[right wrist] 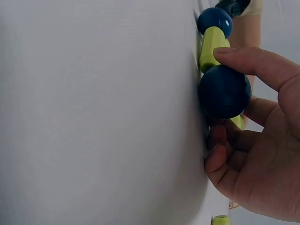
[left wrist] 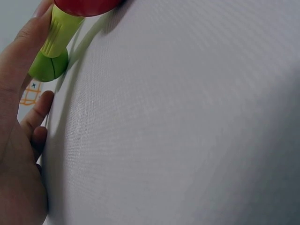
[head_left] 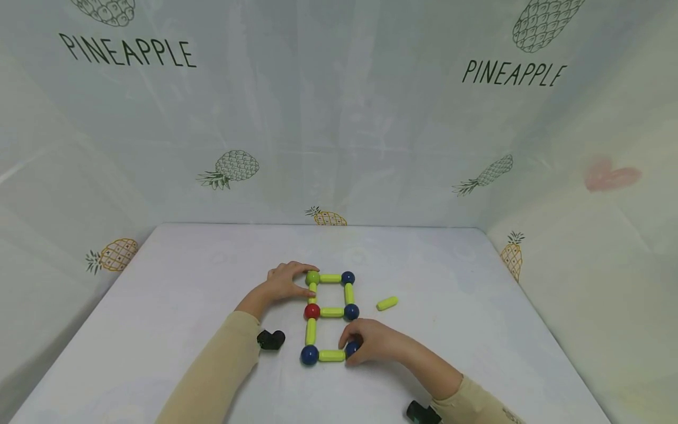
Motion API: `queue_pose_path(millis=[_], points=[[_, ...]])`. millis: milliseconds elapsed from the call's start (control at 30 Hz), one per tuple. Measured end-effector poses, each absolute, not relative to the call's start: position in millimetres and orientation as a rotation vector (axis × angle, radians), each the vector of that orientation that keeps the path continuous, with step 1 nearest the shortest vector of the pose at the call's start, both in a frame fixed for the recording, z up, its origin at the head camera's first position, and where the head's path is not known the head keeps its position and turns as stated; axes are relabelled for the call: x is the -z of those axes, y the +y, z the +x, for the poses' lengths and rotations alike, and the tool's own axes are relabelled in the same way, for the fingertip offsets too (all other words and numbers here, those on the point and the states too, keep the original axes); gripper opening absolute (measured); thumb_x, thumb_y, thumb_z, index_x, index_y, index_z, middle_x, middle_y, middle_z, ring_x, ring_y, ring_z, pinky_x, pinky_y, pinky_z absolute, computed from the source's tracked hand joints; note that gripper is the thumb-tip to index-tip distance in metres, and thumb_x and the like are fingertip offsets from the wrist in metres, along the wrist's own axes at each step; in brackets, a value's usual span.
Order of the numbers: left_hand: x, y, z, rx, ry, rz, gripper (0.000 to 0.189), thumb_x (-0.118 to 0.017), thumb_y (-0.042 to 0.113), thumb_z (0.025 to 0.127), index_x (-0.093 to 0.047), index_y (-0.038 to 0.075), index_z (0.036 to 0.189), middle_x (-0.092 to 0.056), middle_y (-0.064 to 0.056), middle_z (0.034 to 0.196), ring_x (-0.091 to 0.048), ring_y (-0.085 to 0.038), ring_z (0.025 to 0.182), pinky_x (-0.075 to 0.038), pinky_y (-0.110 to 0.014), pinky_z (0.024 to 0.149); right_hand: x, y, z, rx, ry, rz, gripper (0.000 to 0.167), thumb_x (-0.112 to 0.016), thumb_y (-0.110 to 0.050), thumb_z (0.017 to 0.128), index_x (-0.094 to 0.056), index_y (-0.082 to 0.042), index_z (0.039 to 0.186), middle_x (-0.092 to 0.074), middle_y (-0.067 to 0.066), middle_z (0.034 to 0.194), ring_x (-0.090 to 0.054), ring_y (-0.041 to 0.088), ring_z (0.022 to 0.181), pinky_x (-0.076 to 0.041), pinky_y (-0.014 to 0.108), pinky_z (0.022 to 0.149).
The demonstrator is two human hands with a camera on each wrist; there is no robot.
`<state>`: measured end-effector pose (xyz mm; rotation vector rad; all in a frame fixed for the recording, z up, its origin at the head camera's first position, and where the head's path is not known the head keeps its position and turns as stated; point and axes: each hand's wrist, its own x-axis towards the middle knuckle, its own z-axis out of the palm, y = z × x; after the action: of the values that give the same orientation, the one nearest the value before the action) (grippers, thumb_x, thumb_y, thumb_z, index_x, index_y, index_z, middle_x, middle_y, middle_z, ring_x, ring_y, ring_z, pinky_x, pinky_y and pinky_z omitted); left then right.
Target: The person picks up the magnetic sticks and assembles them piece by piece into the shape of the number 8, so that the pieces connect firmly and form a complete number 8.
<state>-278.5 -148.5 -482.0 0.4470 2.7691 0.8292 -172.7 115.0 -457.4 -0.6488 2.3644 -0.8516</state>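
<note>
A flat frame of yellow-green rods and coloured balls lies on the white table in the head view. My left hand [head_left: 283, 281] holds its far left corner, index finger at the green ball [head_left: 313, 277] and thumb against the rod [left wrist: 58, 33] beneath it. The red ball [head_left: 312, 311] sits at the near end of that rod. With thumb and fingers, my right hand [head_left: 378, 341] grips the near right blue ball [right wrist: 225, 91], joined to a short rod [head_left: 332, 355]. Another blue ball [head_left: 309, 355] forms the near left corner.
A loose yellow-green rod [head_left: 387, 303] lies right of the frame. Black wrist cameras are worn at the left sleeve [head_left: 271, 340] and right sleeve [head_left: 422, 412]. Behind the white table [head_left: 212, 247] hangs a pale curtain [head_left: 339, 118] printed with pineapples.
</note>
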Motion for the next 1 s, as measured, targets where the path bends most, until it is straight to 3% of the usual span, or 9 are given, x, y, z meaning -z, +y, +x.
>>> queue_pose_path(millis=[1000], points=[[482.2, -148.5, -278.8, -0.828, 2.768, 0.454, 0.068, -0.080, 0.050, 0.075, -0.055, 0.034, 0.136, -0.046, -0.007, 0.142, -0.039, -0.032, 0.127, -0.025, -0.057, 0.101, 466.6, 109.6, -164.0, 0.848, 2.478, -0.655, 0.020, -0.083, -0.022, 0.074, -0.068, -0.026, 0.086, -0.056, -0.012, 0.092, -0.052, 0.009, 0.086, -0.047, 0.029, 0.079]])
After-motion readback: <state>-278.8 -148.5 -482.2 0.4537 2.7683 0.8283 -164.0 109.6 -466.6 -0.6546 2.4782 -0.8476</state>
